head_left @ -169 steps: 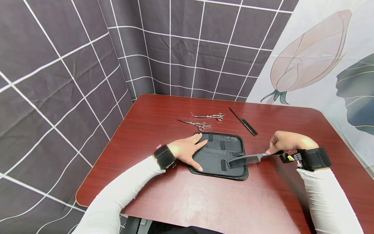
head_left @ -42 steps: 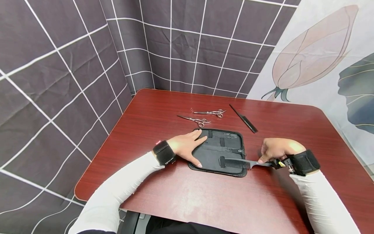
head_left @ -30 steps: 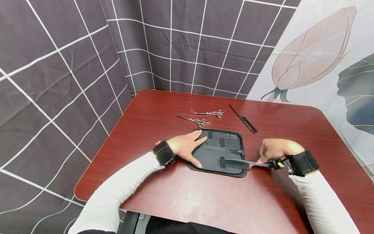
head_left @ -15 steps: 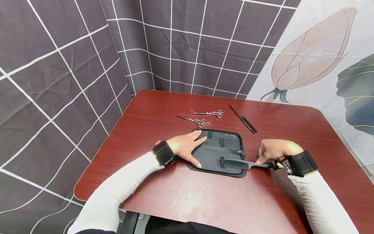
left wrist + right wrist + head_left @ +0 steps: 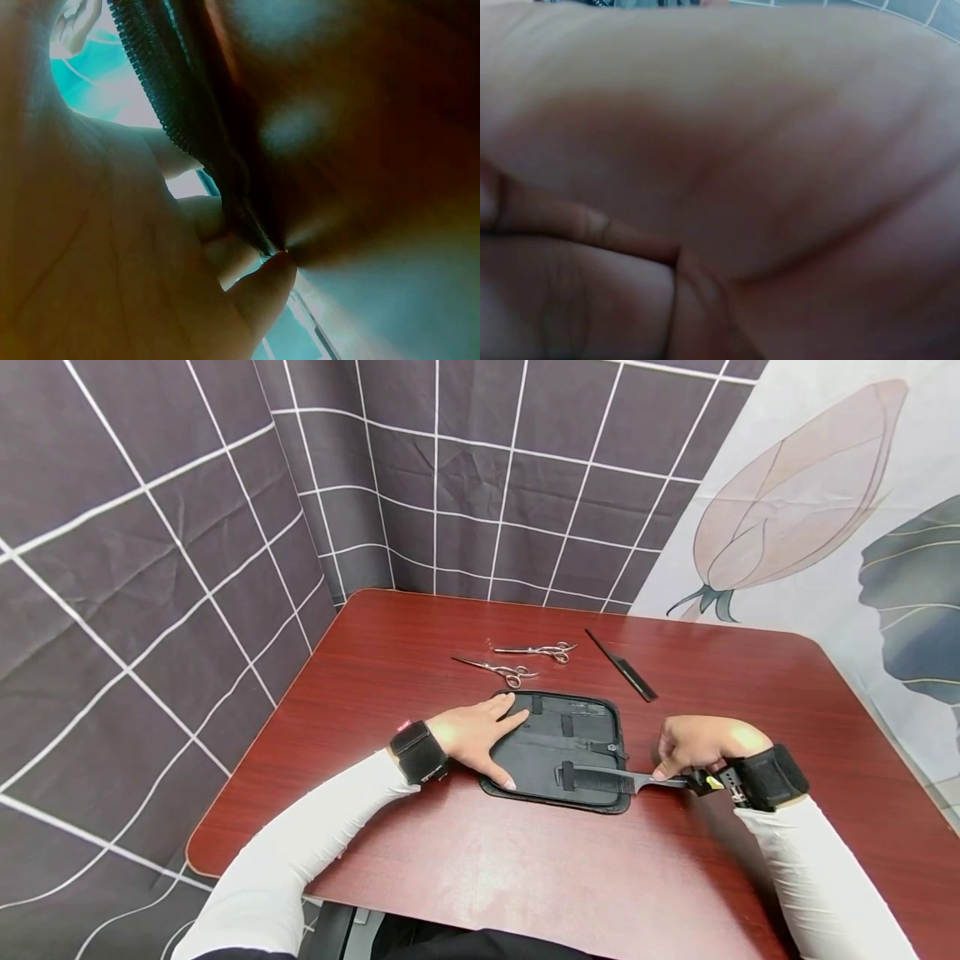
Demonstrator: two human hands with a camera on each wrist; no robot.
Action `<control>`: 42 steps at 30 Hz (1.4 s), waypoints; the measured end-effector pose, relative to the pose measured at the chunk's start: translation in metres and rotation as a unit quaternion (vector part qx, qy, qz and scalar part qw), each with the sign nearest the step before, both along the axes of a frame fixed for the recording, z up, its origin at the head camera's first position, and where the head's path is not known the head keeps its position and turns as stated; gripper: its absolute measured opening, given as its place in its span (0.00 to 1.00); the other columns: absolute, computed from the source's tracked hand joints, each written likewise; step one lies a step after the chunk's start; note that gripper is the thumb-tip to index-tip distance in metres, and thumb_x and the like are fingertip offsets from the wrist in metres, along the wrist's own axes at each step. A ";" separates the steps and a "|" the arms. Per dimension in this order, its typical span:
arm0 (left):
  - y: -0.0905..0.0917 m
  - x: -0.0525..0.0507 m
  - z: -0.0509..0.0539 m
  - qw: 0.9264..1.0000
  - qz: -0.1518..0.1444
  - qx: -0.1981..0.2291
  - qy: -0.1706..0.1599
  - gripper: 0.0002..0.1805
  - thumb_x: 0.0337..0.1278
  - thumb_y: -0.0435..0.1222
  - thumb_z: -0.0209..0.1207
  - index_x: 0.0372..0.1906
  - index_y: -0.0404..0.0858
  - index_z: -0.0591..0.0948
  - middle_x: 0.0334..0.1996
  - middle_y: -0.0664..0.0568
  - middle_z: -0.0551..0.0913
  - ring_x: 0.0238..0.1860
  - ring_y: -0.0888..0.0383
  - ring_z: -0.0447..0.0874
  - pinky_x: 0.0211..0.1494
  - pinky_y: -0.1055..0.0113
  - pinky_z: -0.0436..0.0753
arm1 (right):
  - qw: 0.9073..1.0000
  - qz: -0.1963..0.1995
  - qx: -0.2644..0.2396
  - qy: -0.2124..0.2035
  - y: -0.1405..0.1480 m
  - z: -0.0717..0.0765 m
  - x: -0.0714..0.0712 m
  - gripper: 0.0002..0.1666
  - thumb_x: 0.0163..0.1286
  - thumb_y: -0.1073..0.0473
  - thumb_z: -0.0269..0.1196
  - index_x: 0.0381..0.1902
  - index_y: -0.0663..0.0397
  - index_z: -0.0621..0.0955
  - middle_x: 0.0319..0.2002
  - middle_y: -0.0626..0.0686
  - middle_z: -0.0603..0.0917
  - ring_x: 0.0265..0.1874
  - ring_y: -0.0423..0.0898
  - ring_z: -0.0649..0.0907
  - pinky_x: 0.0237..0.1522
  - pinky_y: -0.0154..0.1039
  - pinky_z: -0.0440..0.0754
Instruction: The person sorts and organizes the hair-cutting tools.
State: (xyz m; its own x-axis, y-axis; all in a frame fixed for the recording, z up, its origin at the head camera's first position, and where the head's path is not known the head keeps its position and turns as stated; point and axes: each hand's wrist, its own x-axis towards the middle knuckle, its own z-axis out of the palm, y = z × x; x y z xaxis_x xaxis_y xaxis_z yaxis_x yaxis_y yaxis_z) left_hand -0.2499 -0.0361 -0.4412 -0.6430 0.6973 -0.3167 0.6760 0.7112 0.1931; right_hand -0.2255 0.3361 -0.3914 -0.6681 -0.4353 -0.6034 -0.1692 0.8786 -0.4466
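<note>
The gray handled comb (image 5: pixel 611 781) lies partly on the inside of the black zip case (image 5: pixel 536 756), along the side close to the person. Its teeth are over the case, and its handle sticks out past the right edge, over the table. A small black strap (image 5: pixel 568 777) goes across the comb near its tip. The right hand (image 5: pixel 701 746) pinches the handle in a narrow grip, with the thumb on top. In the right wrist view, skin fills nearly all of the picture and it is blurry. The left hand (image 5: pixel 480 735) rests on the left side of the case with its fingers spread wide, and it grips nothing there. The left wrist view shows the bumpy zip (image 5: pixel 142 75) on the edge of the case, right by that hand. Just past the far edge of the case is one pair of silver scissors (image 5: pixel 501 669), and a second silver pair (image 5: pixel 536 650) is a bit farther back. Both pairs point left. A slim black comb (image 5: pixel 633 677) lies slanted to the right of them. Everything sits on a shiny red-brown table (image 5: pixel 420 860). Behind it hangs dark gray cloth (image 5: pixel 476 472) with white lines, and on the right is white cloth with a big pink flower bud (image 5: pixel 802 502)
</note>
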 end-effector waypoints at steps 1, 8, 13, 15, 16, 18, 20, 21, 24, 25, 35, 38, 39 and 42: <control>0.000 0.000 0.000 1.000 -0.001 0.000 0.000 0.67 0.47 0.76 0.63 0.85 0.54 0.45 0.86 0.45 0.37 0.86 0.52 0.34 0.84 0.55 0.58 | 1.000 0.000 0.001 -0.001 0.000 0.000 0.000 0.28 0.66 0.54 0.73 0.12 0.44 0.69 0.13 0.39 0.61 0.11 0.36 0.62 0.19 0.31 0.60; -0.001 0.000 0.000 1.000 -0.003 0.002 0.003 0.67 0.46 0.76 0.63 0.85 0.54 0.45 0.86 0.44 0.37 0.86 0.51 0.35 0.84 0.56 0.57 | 1.000 0.005 -0.003 -0.001 0.000 0.000 0.000 0.27 0.67 0.54 0.72 0.13 0.46 0.72 0.12 0.39 0.62 0.10 0.35 0.62 0.18 0.31 0.60; -0.001 0.000 0.000 1.000 -0.002 0.000 0.002 0.67 0.46 0.76 0.63 0.85 0.54 0.45 0.86 0.44 0.37 0.86 0.51 0.34 0.83 0.55 0.59 | 1.000 0.009 -0.013 -0.003 -0.001 -0.001 0.000 0.26 0.67 0.54 0.72 0.13 0.49 0.73 0.12 0.39 0.62 0.09 0.35 0.61 0.17 0.31 0.59; -0.001 0.000 0.001 1.000 -0.002 0.001 0.001 0.67 0.46 0.76 0.63 0.85 0.54 0.45 0.86 0.44 0.37 0.86 0.51 0.34 0.83 0.55 0.59 | 1.000 0.010 -0.014 -0.003 -0.001 -0.001 0.001 0.25 0.67 0.55 0.72 0.13 0.50 0.73 0.12 0.39 0.62 0.09 0.35 0.61 0.17 0.30 0.59; -0.001 0.000 0.001 1.000 -0.003 0.001 0.001 0.67 0.46 0.76 0.63 0.85 0.54 0.45 0.86 0.44 0.37 0.86 0.51 0.34 0.83 0.55 0.59 | 1.000 0.011 -0.015 -0.002 -0.002 -0.001 0.001 0.25 0.67 0.55 0.71 0.13 0.50 0.74 0.12 0.39 0.62 0.09 0.35 0.61 0.17 0.30 0.59; 0.000 0.000 0.000 1.000 -0.003 0.002 0.002 0.67 0.46 0.76 0.64 0.85 0.54 0.45 0.86 0.44 0.38 0.86 0.51 0.35 0.83 0.55 0.58 | 1.000 0.012 -0.013 0.001 -0.002 -0.001 0.001 0.25 0.67 0.54 0.71 0.13 0.49 0.74 0.12 0.39 0.62 0.09 0.35 0.61 0.17 0.30 0.59; 0.000 0.000 0.000 1.000 -0.003 0.001 0.003 0.67 0.46 0.76 0.63 0.85 0.54 0.45 0.86 0.44 0.38 0.86 0.51 0.35 0.84 0.55 0.58 | 1.000 0.015 -0.011 0.006 -0.002 -0.001 0.001 0.25 0.67 0.54 0.71 0.13 0.49 0.74 0.12 0.39 0.62 0.09 0.35 0.61 0.17 0.31 0.59; 0.000 0.000 0.000 1.000 -0.003 0.000 0.003 0.67 0.46 0.76 0.63 0.85 0.54 0.45 0.86 0.44 0.38 0.86 0.51 0.35 0.84 0.55 0.58 | 1.000 0.016 -0.011 0.007 -0.002 -0.001 0.001 0.25 0.67 0.54 0.71 0.13 0.49 0.74 0.12 0.38 0.61 0.10 0.35 0.61 0.17 0.31 0.59; 0.000 -0.001 0.000 1.000 -0.001 -0.001 0.002 0.67 0.45 0.76 0.63 0.85 0.54 0.45 0.86 0.45 0.37 0.86 0.51 0.34 0.84 0.55 0.58 | 1.000 0.017 -0.011 0.008 -0.002 -0.001 0.001 0.26 0.67 0.53 0.72 0.13 0.50 0.74 0.12 0.38 0.61 0.09 0.35 0.61 0.17 0.31 0.59; 0.000 -0.001 0.000 1.000 0.000 -0.002 0.001 0.67 0.45 0.77 0.63 0.85 0.55 0.45 0.86 0.45 0.37 0.86 0.51 0.34 0.84 0.55 0.58 | 1.000 0.018 -0.011 0.010 -0.002 -0.001 0.000 0.26 0.67 0.53 0.72 0.13 0.50 0.74 0.12 0.38 0.61 0.09 0.35 0.61 0.17 0.31 0.60; 0.000 0.000 -0.001 1.000 0.000 0.000 0.001 0.68 0.45 0.77 0.63 0.85 0.55 0.45 0.86 0.45 0.37 0.86 0.51 0.34 0.83 0.55 0.59 | 1.000 0.020 -0.012 0.011 -0.002 -0.003 0.000 0.27 0.67 0.54 0.72 0.12 0.50 0.73 0.12 0.38 0.61 0.09 0.34 0.61 0.17 0.31 0.60; 0.000 0.000 -0.001 1.000 0.002 -0.001 0.002 0.68 0.45 0.77 0.63 0.85 0.55 0.45 0.86 0.45 0.37 0.86 0.52 0.34 0.83 0.55 0.59 | 1.000 0.010 -0.009 0.003 -0.003 -0.002 0.001 0.27 0.68 0.54 0.71 0.12 0.49 0.71 0.12 0.38 0.60 0.09 0.35 0.61 0.16 0.30 0.59; 0.000 -0.001 -0.001 1.000 0.002 -0.001 0.002 0.68 0.45 0.76 0.63 0.85 0.55 0.45 0.86 0.45 0.37 0.86 0.52 0.34 0.83 0.55 0.59 | 1.000 0.006 -0.007 0.002 -0.003 -0.002 0.001 0.28 0.68 0.54 0.71 0.12 0.48 0.71 0.12 0.38 0.60 0.09 0.35 0.61 0.16 0.30 0.59; 0.001 -0.001 -0.001 1.000 0.002 -0.002 0.001 0.68 0.45 0.76 0.63 0.85 0.55 0.44 0.86 0.45 0.36 0.86 0.52 0.33 0.84 0.56 0.58 | 1.000 0.002 -0.006 -0.001 -0.003 -0.002 0.001 0.28 0.68 0.54 0.71 0.12 0.47 0.70 0.12 0.39 0.60 0.09 0.35 0.61 0.16 0.30 0.59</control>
